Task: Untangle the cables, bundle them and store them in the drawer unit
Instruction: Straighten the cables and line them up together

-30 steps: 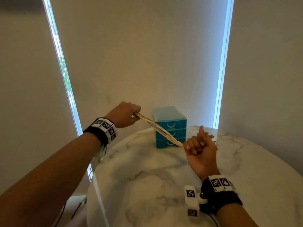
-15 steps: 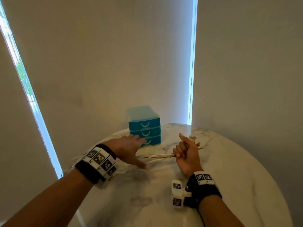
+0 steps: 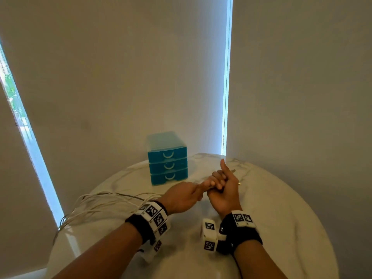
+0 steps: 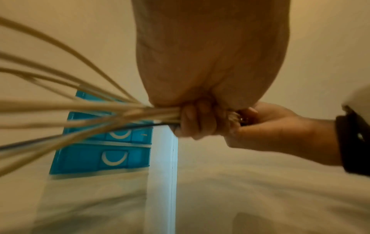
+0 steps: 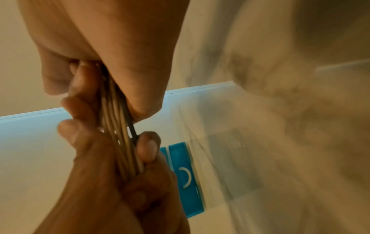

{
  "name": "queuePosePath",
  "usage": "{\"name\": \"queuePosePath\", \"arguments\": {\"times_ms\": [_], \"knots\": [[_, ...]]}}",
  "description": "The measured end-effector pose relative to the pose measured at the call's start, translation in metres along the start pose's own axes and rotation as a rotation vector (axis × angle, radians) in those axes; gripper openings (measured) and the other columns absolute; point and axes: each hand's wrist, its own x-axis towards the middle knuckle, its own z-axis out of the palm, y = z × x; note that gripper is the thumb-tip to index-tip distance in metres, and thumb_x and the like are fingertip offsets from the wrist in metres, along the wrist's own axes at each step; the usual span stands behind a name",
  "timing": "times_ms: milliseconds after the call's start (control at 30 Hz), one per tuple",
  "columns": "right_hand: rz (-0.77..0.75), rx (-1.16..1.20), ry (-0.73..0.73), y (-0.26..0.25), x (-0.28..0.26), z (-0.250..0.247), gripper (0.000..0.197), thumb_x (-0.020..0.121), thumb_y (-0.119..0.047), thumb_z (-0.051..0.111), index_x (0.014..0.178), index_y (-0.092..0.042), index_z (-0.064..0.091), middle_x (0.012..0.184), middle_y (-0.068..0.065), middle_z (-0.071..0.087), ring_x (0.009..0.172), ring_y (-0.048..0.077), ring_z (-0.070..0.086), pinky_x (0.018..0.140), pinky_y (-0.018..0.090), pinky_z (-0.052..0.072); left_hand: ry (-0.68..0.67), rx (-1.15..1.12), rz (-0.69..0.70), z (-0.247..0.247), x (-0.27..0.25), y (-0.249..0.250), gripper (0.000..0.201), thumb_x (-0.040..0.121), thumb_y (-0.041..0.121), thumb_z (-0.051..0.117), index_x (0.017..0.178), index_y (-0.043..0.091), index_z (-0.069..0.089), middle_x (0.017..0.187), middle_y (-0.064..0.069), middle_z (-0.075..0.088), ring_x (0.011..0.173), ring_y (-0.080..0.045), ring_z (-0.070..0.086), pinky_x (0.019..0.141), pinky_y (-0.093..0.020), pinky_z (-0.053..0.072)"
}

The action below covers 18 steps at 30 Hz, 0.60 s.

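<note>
A bundle of several cream cables and one dark one [image 4: 80,109] runs between my two hands above the round marble table [image 3: 281,218]. My right hand [image 3: 223,190] grips the bundle in a fist with its thumb pointing up. Right beside it, my left hand [image 3: 187,196] pinches the same cables [image 5: 120,126] between thumb and fingers. The slack cables [image 3: 100,200] fan out to the left over the table and hang off its edge. The blue three-drawer unit [image 3: 167,158] stands just behind the hands, with all its drawers shut.
The table stands close to pale window blinds [image 3: 120,77], with bright gaps at the left and behind the drawer unit. The table's left edge [image 3: 60,228] lies where the cables drop off. Bare marble lies to the right of the hands.
My left hand, which held the cables raised and taut at the left, has come down and slid right to meet my right hand. The cables now lie slack on the table.
</note>
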Motion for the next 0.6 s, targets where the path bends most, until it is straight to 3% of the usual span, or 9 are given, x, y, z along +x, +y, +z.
{"name": "queuePosePath", "arguments": {"times_ms": [100,200,267,333,400,500,600], "knots": [[0.039,0.093,-0.040,-0.001,0.001,0.001,0.048,0.094,-0.060,0.073,0.077,-0.019,0.055,0.048,-0.007,0.027,0.040,0.007,0.028,0.046,0.024,0.036,0.095,0.165,0.064,0.002,0.003,-0.003,0.064,0.114,0.056,0.021,0.087,0.017,0.064,0.085,-0.003,0.070,0.077,-0.022,0.064,0.078,-0.038,0.052],[0.036,0.142,-0.045,-0.002,-0.002,-0.002,0.078,0.076,-0.088,0.070,0.098,-0.013,0.070,0.050,-0.006,0.029,0.044,0.008,0.025,0.050,0.025,0.028,0.096,0.173,0.100,0.004,0.004,-0.003,0.057,0.114,0.056,0.021,0.084,0.025,0.059,0.080,0.002,0.065,0.073,-0.018,0.062,0.071,-0.027,0.046],[0.039,0.161,-0.043,-0.002,-0.003,-0.005,0.093,0.067,-0.097,0.064,0.096,-0.010,0.071,0.052,-0.005,0.028,0.049,0.010,0.019,0.053,0.028,0.022,0.080,0.191,0.102,0.008,0.006,-0.008,0.053,0.112,0.057,0.019,0.083,0.030,0.054,0.075,0.008,0.059,0.069,-0.013,0.057,0.070,-0.025,0.044],[0.045,0.150,-0.026,-0.002,-0.002,-0.006,0.085,0.073,-0.095,0.058,0.084,-0.012,0.063,0.050,-0.003,0.028,0.047,0.012,0.019,0.053,0.030,0.020,0.054,0.206,0.074,0.011,0.008,-0.013,0.054,0.112,0.059,0.018,0.085,0.031,0.055,0.073,0.009,0.057,0.072,-0.013,0.059,0.076,-0.030,0.049],[0.049,0.118,0.025,-0.001,0.002,-0.007,0.064,0.089,-0.079,0.056,0.077,-0.015,0.054,0.047,-0.003,0.029,0.042,0.012,0.025,0.052,0.030,0.024,0.011,0.198,0.018,0.012,0.010,-0.018,0.055,0.111,0.062,0.018,0.090,0.031,0.058,0.078,0.008,0.061,0.081,-0.017,0.065,0.085,-0.037,0.053],[0.054,0.062,0.079,0.004,0.004,-0.006,0.047,0.095,-0.057,0.061,0.073,-0.017,0.050,0.045,-0.003,0.030,0.039,0.012,0.027,0.048,0.029,0.027,-0.057,0.111,-0.071,0.009,0.016,-0.023,0.048,0.108,0.068,0.024,0.119,0.034,0.057,0.106,0.003,0.071,0.099,-0.018,0.069,0.098,-0.044,0.055],[0.048,0.018,0.124,0.006,0.002,-0.002,0.061,0.094,-0.071,0.060,0.072,-0.015,0.054,0.045,-0.003,0.029,0.038,0.011,0.025,0.042,0.027,0.026,0.092,-0.123,0.001,-0.001,0.024,-0.015,0.049,0.105,0.066,0.038,0.146,0.039,0.041,0.135,0.006,0.061,0.118,-0.013,0.065,0.106,-0.043,0.054]]}}
